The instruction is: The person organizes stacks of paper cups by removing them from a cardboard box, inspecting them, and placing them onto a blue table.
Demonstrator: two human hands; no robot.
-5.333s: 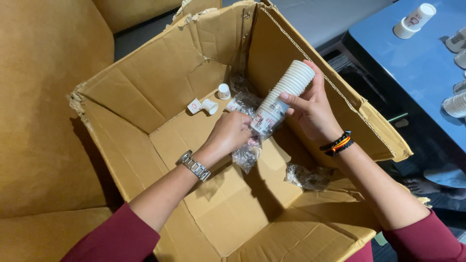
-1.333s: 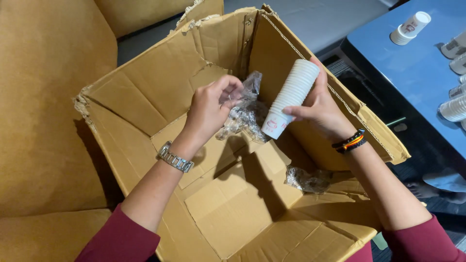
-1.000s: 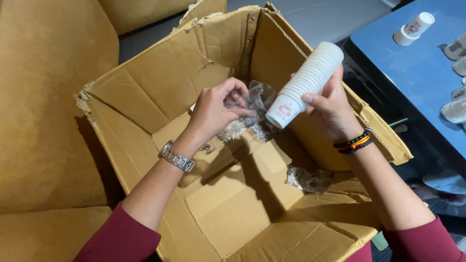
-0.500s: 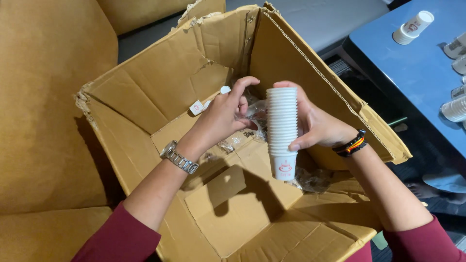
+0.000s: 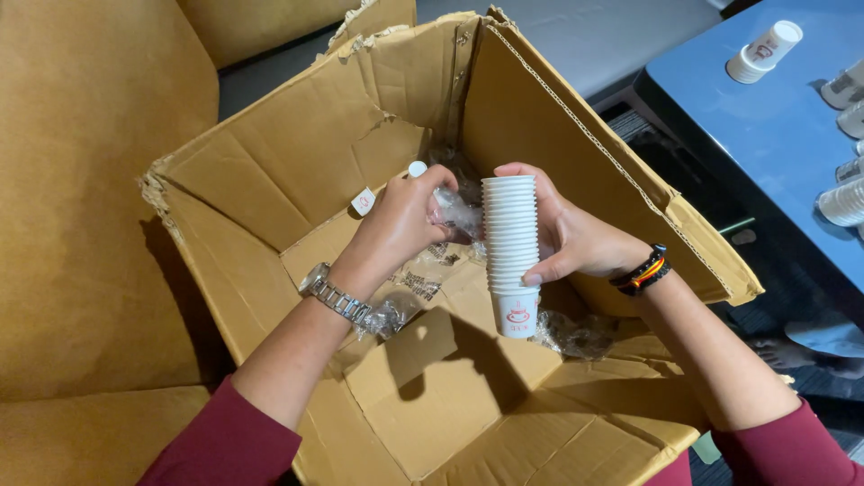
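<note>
Right hand (image 5: 567,238): wrapped around a tall stack of white paper cups (image 5: 510,252), thumb in front, fingers behind, squeezing it tight.
Stack of white paper cups: standing straight up, held in the air over the middle of the cardboard box (image 5: 297,193), open ends pointing down, red mark on the lowest cup.
Left hand (image 5: 400,225): just beside the stack, fingers curled and pinching a crinkly clear plastic wrap (image 5: 457,214).
Clear plastic wrap: bunched up between the left hand and the stack, touching both.
Cardboard box: big, brown, open on top, flaps torn and bent, sitting against a tan couch (image 5: 81,180).
Inside the box: two small white cups (image 5: 364,200) lying near the back wall, more crumpled plastic (image 5: 576,331) on the bottom, under the right wrist.
Left wrist: silver watch (image 5: 331,292).
Right wrist: dark striped bands (image 5: 641,270).
Sleeves: dark red on both arms.
Blue table (image 5: 765,126): on the right, well apart from the box, with more white cups (image 5: 763,52) lying and standing on it.
</note>
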